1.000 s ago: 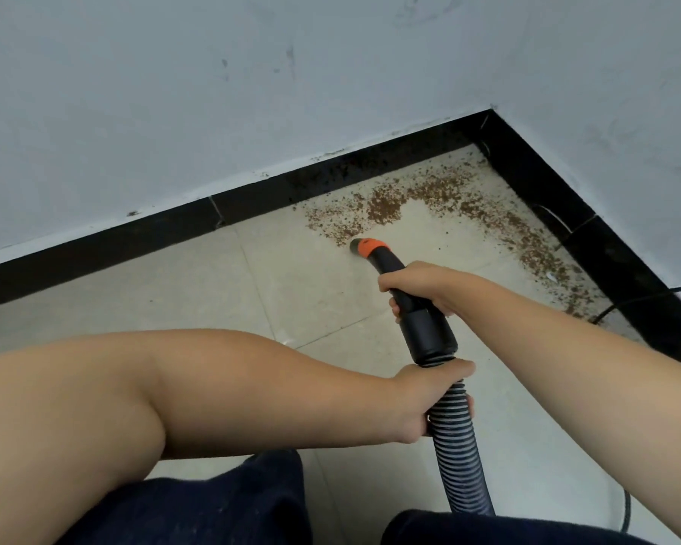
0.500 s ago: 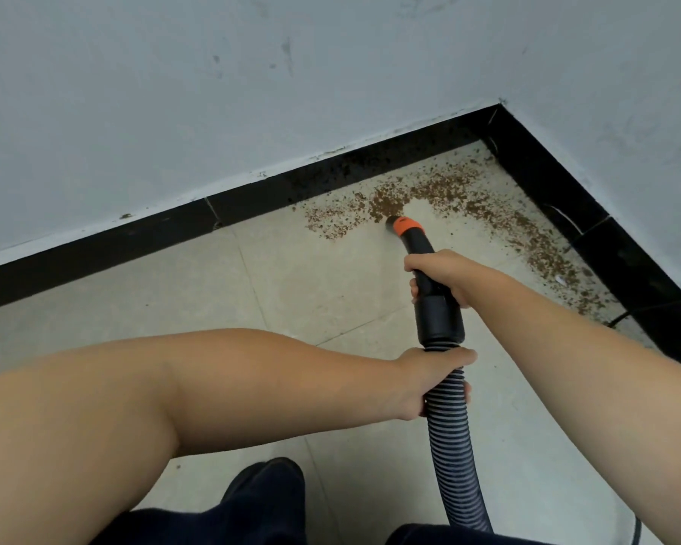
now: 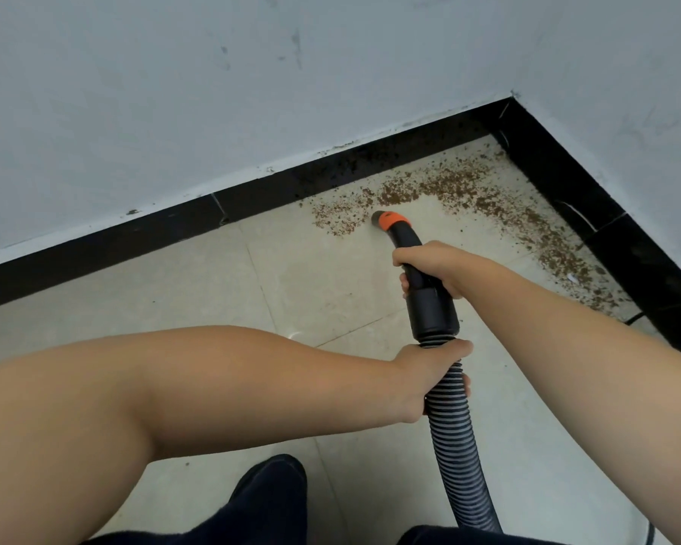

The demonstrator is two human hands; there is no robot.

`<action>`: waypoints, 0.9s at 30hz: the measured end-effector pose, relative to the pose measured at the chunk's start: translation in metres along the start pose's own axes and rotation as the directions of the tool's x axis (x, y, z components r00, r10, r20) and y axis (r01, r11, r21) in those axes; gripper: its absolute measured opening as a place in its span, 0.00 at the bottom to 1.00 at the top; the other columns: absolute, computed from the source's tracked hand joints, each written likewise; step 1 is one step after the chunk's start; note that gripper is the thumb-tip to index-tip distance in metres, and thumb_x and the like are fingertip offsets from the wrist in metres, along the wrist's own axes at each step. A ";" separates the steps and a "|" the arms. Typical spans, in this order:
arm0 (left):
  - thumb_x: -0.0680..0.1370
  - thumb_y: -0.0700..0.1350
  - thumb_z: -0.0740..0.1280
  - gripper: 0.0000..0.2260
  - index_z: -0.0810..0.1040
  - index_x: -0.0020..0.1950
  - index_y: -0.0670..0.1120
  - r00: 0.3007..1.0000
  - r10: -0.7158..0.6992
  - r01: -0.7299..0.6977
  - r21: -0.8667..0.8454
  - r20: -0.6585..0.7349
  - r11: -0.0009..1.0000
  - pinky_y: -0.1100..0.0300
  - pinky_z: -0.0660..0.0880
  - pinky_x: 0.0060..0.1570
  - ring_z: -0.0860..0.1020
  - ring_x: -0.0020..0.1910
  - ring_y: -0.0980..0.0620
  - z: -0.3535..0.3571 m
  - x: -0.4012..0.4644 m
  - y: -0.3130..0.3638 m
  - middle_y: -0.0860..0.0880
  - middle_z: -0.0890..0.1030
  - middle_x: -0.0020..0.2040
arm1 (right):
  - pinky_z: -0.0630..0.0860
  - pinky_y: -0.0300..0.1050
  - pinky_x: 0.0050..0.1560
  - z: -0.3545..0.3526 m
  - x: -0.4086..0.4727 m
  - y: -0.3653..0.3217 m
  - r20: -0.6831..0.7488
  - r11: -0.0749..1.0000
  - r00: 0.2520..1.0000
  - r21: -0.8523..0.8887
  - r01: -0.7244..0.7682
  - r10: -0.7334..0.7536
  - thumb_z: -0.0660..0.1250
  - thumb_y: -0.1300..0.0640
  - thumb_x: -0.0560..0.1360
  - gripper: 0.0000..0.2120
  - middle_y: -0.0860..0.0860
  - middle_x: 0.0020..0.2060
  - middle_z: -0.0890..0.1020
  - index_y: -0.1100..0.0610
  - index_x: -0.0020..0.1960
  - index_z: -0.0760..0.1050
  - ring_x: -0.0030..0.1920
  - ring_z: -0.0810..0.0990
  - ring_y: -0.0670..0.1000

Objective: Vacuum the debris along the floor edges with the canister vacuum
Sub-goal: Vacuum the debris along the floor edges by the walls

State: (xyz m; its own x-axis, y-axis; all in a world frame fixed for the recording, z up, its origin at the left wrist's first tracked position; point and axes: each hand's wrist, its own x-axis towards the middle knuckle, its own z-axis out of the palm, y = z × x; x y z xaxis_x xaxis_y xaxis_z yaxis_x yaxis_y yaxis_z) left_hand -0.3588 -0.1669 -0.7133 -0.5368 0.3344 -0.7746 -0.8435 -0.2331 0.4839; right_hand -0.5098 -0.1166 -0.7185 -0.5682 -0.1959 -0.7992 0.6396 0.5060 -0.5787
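Note:
Brown crumb-like debris (image 3: pixel 449 188) lies in a band on the pale tile floor, curving along both black skirting boards into the corner. The vacuum's black nozzle with an orange collar (image 3: pixel 393 221) touches the floor at the left part of that band. My right hand (image 3: pixel 433 271) grips the black handle tube just behind the nozzle. My left hand (image 3: pixel 433 373) is closed around the ribbed grey-black hose (image 3: pixel 455 438) right below the black cuff. The hose runs down out of view; the canister itself is not in sight.
Two white walls meet at a corner at upper right, with black skirting (image 3: pixel 559 167) at their foot. A black cable (image 3: pixel 633 317) lies by the right skirting. My dark trouser legs and a shoe (image 3: pixel 270 489) fill the bottom of the view.
The nozzle has pushed forward from open tile into the debris band, then swung slightly left; a strip beside it has been cleared. Both hands kept their grips.

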 end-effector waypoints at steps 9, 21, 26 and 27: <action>0.78 0.62 0.58 0.17 0.76 0.50 0.50 0.998 0.068 -0.068 0.046 0.003 0.997 0.66 0.75 0.52 0.80 0.48 0.59 -0.024 -0.033 -0.011 0.57 0.82 0.44 | 0.80 0.45 0.32 0.042 -0.014 -0.013 0.103 0.994 0.995 -0.105 0.012 -0.001 0.66 0.61 0.73 0.11 0.54 0.25 0.79 0.61 0.52 0.69 0.24 0.78 0.51; 0.77 0.52 0.68 0.10 0.73 0.45 0.46 0.996 -0.083 0.083 -0.009 0.028 0.996 0.61 0.77 0.37 0.80 0.34 0.52 -0.011 0.001 0.022 0.48 0.80 0.36 | 0.80 0.48 0.38 -0.004 0.007 -0.013 -0.075 0.999 0.997 0.043 0.003 0.001 0.67 0.60 0.72 0.11 0.54 0.26 0.79 0.60 0.53 0.70 0.24 0.78 0.51; 0.76 0.46 0.70 0.09 0.71 0.43 0.45 0.993 -0.117 0.116 -0.056 0.000 0.992 0.62 0.76 0.29 0.76 0.29 0.51 0.009 0.030 0.042 0.46 0.76 0.34 | 0.80 0.47 0.38 -0.040 0.017 -0.014 -0.160 0.991 0.987 0.135 -0.005 0.027 0.67 0.61 0.72 0.14 0.55 0.28 0.78 0.61 0.56 0.69 0.25 0.77 0.52; 0.76 0.45 0.70 0.09 0.71 0.43 0.45 0.994 -0.113 0.112 -0.066 -0.011 0.992 0.63 0.75 0.28 0.75 0.29 0.51 0.010 0.032 0.045 0.46 0.76 0.34 | 0.80 0.47 0.36 -0.042 0.019 -0.016 -0.166 0.990 0.986 0.141 -0.001 0.025 0.67 0.61 0.72 0.13 0.54 0.28 0.78 0.61 0.55 0.69 0.24 0.77 0.51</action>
State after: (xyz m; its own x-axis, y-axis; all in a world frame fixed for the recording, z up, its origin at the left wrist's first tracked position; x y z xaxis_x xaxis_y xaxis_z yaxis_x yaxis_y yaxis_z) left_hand -0.4146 -0.1571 -0.7121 -0.4377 0.3483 -0.8289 -0.8953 -0.2535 0.3662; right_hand -0.5528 -0.0929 -0.7174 -0.6302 -0.0417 -0.7753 0.7066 0.3830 -0.5949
